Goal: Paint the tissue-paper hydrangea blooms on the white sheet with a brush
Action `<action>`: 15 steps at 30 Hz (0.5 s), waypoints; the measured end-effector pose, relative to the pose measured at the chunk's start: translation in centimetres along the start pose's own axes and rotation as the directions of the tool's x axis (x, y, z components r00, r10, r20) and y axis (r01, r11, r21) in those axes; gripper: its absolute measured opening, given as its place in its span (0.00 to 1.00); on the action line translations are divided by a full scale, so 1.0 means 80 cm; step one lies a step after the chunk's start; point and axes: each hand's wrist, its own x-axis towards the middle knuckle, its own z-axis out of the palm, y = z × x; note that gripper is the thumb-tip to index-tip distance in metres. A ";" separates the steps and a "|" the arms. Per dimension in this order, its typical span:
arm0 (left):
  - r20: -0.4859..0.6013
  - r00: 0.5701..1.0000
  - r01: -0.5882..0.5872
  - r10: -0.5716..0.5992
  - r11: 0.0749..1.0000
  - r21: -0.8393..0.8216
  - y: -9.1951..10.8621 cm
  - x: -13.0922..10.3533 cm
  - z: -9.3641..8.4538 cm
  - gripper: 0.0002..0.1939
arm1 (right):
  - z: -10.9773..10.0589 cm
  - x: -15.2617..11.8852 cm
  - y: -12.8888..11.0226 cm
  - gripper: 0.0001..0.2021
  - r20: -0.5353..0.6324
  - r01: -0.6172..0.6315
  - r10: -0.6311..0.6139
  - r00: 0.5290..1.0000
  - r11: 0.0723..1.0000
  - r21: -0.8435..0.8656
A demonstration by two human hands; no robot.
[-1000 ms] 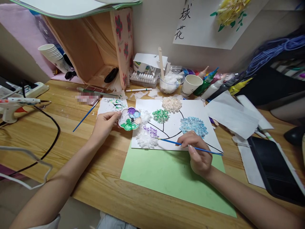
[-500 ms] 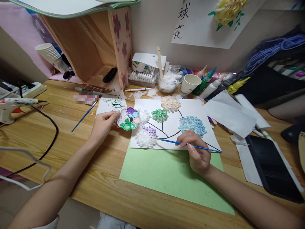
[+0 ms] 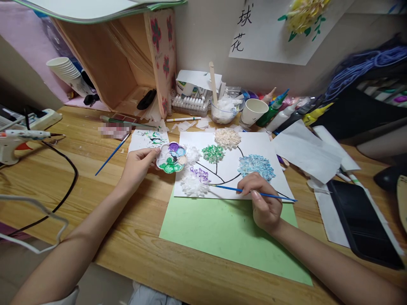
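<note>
My left hand point(image 3: 140, 166) pinches the rim of a flower-shaped paint palette point(image 3: 172, 158) with purple, green, blue and peach paint in its wells. Between the fingers of my right hand point(image 3: 262, 201) is a thin blue paintbrush point(image 3: 229, 188), its tip at the lower white paper flower point(image 3: 194, 188), which has purple on its upper part. On the same white sheet point(image 3: 232, 169) are a green flower point(image 3: 213, 153), a peach flower point(image 3: 227, 138) and a blue flower point(image 3: 257, 166), joined by black stem lines. The palette partly hides another white flower point(image 3: 192, 155).
Under the sheet lies green paper point(image 3: 235, 241). A black phone point(image 3: 365, 224) is at the right, a glue gun point(image 3: 19, 144) at the left. Behind stand a paper cup point(image 3: 254, 111), a tub of paper scraps point(image 3: 227, 110) and paint bottles point(image 3: 276, 110). Another brush point(image 3: 112, 153) lies left.
The brush has shifted very slightly, its tail end rising a little, with the tip still at the lower white flower. My left hand and the palette stay in place.
</note>
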 end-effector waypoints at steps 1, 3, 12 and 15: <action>-0.002 1.000 0.000 0.000 1.000 0.001 0.000 0.000 0.000 0.13 | 0.000 0.000 0.000 0.09 -0.020 0.007 -0.007 1.000 1.000 0.011; -0.003 1.000 0.000 0.000 1.000 0.008 0.000 0.000 0.000 0.13 | 0.000 0.000 0.000 0.09 -0.031 0.006 -0.006 1.000 1.000 0.007; -0.009 1.000 0.020 -0.020 1.000 0.004 0.004 -0.002 0.001 0.13 | 0.002 0.000 0.002 0.10 -0.066 0.018 -0.019 0.998 1.000 -0.014; -0.018 0.999 0.033 -0.032 0.999 0.011 0.005 -0.003 0.002 0.12 | 0.002 0.000 0.002 0.10 -0.064 0.021 -0.022 0.998 1.000 -0.008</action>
